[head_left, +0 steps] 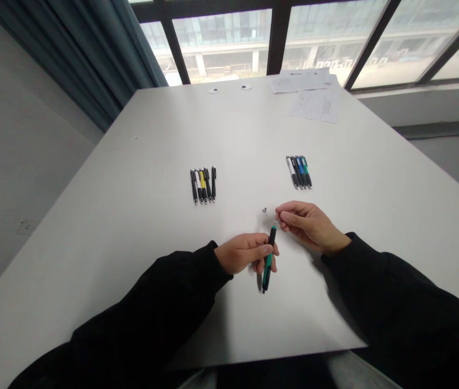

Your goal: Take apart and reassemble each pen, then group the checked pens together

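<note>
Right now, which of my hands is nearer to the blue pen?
Right: your right hand is on the near side of the blue pen, apart from it; your left hand is farther off, leftward and closer to you, holding a green-and-black pen.

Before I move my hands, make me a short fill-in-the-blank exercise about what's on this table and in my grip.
1. Your left hand holds a pen coloured black and ____.
2. The right-hand row on the table has ____ pens.
3. In the left-hand row, the middle pen has a bright ____ upper barrel.
4. Both your sleeves are ____.

Missing words: green; four; yellow; black.
</note>
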Demonstrator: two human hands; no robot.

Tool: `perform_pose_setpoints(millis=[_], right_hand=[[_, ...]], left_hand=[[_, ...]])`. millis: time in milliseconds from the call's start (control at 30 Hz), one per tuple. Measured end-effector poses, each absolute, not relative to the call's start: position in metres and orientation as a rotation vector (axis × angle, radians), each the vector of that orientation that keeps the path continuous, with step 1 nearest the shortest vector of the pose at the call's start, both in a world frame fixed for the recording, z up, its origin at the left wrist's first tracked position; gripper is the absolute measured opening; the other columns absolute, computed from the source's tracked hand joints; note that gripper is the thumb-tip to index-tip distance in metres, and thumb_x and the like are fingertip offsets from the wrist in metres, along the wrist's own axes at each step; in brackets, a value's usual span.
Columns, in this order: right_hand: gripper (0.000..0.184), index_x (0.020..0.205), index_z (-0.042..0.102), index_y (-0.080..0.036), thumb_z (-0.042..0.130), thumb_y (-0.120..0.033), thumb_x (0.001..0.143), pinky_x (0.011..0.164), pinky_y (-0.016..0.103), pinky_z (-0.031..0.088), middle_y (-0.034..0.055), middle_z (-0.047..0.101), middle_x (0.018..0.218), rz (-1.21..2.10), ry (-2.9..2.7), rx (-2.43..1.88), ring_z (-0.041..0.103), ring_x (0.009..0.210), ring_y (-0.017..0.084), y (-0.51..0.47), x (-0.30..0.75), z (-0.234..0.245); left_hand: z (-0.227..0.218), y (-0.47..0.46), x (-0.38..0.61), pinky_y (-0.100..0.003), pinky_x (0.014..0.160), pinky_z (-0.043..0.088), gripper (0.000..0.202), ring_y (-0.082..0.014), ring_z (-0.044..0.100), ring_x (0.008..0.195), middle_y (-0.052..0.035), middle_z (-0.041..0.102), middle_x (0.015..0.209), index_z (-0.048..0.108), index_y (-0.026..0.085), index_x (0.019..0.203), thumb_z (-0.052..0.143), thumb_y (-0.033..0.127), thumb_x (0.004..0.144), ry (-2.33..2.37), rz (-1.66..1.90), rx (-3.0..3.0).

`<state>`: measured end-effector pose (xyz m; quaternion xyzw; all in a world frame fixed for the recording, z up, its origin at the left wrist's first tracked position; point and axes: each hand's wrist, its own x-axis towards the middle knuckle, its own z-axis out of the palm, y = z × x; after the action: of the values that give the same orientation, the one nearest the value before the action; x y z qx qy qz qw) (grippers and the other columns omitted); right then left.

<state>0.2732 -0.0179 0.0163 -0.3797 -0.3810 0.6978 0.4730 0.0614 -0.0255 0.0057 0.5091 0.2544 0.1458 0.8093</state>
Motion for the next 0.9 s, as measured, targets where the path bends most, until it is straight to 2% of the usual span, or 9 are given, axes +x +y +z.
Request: perform_pose_setpoints(millis=[267,600,900], right_hand=[[0.019,0.089,0.076,-0.018,0.083,-0.025,0.073,0.058,0.020,0.047,0.0010,0.068,0.074,1.742,-0.870,-0.895,0.058,0.061,0.007,-0.0167,0.2732,0.0135],[0.022,0.085,0.075,-0.016,0.085,-0.027,0.070,0.056,0.021,0.046,0.0008,0.068,0.068,1.817,-0.931,-0.891,0.058,0.058,0.008,-0.0182,0.2714,0.0153],[0.021,0.082,0.072,-0.015,0.083,-0.029,0.073,0.054,0.020,0.041,-0.0014,0.063,0.060,1.864,-0.949,-0.881,0.054,0.055,0.008,-0.0181,0.2743,0.0153]], left_hand=[[0.0066,-0.0250,0.0612,-0.021,0.050,0.041,0.044,-0.0072,0.054,0.051,-0.0090,0.071,0.080,0.059,0.011,0.095,0.064,0.054,0.085,0.544,0.304,1.095],[0.0069,-0.0249,0.0609,-0.021,0.050,0.041,0.042,-0.0073,0.054,0.051,-0.0093,0.071,0.080,0.059,0.011,0.094,0.063,0.052,0.086,0.530,0.304,1.099],[0.0085,-0.0254,0.0607,-0.021,0.050,0.040,0.040,-0.0071,0.053,0.049,-0.0095,0.071,0.079,0.060,0.011,0.094,0.063,0.050,0.087,0.532,0.306,1.099]])
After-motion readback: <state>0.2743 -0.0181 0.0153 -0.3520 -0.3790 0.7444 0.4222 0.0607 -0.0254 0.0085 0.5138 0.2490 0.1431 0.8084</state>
